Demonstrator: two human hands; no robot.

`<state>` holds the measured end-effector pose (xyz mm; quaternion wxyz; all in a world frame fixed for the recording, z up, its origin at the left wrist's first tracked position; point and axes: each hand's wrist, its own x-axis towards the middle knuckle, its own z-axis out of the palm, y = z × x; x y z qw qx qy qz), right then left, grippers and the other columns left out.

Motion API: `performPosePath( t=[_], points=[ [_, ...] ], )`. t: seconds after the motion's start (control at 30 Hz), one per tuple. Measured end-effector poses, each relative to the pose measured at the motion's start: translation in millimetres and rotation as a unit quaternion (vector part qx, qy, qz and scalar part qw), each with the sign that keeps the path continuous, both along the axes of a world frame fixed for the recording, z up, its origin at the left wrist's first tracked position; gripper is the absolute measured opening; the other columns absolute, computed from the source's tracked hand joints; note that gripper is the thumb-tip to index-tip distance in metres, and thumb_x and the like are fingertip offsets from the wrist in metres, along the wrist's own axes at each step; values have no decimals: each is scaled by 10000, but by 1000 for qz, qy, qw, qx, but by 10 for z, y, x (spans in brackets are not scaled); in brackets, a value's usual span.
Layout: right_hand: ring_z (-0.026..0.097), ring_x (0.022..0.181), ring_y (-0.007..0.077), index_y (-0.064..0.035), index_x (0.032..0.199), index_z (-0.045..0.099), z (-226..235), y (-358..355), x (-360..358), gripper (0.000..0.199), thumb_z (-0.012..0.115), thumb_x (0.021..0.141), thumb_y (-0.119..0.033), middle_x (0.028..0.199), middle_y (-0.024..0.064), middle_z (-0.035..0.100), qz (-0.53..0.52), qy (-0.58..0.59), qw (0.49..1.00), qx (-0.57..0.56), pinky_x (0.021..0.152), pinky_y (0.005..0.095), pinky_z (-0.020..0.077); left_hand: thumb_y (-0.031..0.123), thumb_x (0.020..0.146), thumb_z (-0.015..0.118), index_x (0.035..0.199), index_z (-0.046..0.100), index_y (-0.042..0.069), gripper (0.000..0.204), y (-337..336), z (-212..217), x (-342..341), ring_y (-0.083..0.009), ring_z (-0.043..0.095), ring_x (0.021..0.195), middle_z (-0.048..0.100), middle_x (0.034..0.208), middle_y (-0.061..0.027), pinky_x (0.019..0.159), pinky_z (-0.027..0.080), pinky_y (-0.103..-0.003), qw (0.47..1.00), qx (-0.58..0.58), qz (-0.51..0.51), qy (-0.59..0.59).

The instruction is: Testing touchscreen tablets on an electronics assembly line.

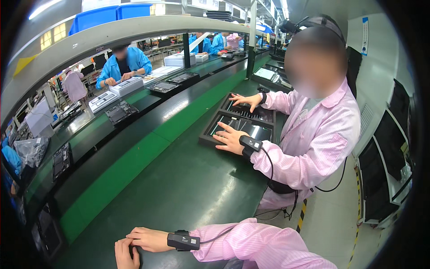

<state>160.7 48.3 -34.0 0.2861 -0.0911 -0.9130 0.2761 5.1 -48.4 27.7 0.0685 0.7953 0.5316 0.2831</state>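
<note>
At the lower left, my right hand [154,240] lies on the dark green bench top [188,188], its fingers lightly bent and resting by the fingers of the other hand. A black device is strapped to that wrist [183,241]. My left hand [126,256] shows only partly at the bottom edge, thumb apart from the fingers. Nothing visible is held in either hand. A co-worker [313,121] in a pink striped coat stands further along the bench, both hands spread over a black tray [212,139] with dark flat panels in it.
A conveyor beyond the green strip [152,143] carries open device chassis [121,113]. Across it, another person in blue [134,62] handles white boxes [126,86]. Blue bins [96,20] sit on the overhead shelf. Black racks [378,175] stand at the right.
</note>
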Motion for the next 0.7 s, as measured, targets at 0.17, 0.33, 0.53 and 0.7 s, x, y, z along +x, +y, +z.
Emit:
performPosePath(
  t=[0.17,0.33,0.53,0.7],
  points=[
    [479,1122,299,18,989,597,-55,-25,-28,247,613,743,7,1223,143,528,-19,64,998,17,968,376,418,-18,867,539,1102,538,-22,235,-16,-31,-8,-387,523,993,561,1054,-216,880,430,-419,1000,4,7,-4],
    [466,1170,298,17,1039,593,-42,-13,-21,279,606,760,6,1278,149,507,-9,23,1000,-2,1013,375,399,-12,868,536,1096,541,-16,229,-11,-25,-14,-384,523,980,562,1044,-213,868,433,-420,1000,6,5,0],
    [468,1166,296,11,1070,582,28,-14,25,299,594,771,4,1282,143,505,0,11,1000,2,1008,380,403,2,873,531,1102,537,-22,230,-2,-5,-9,-387,521,979,561,1049,-217,875,427,-429,1000,2,2,-6],
    [461,1177,293,9,1068,582,-9,-25,-6,294,592,774,0,1289,146,503,-8,18,1000,-6,1013,382,397,7,877,532,1105,536,-27,230,-14,-30,-26,-391,520,993,560,1059,-221,886,425,-425,1000,3,9,15]
  ],
)
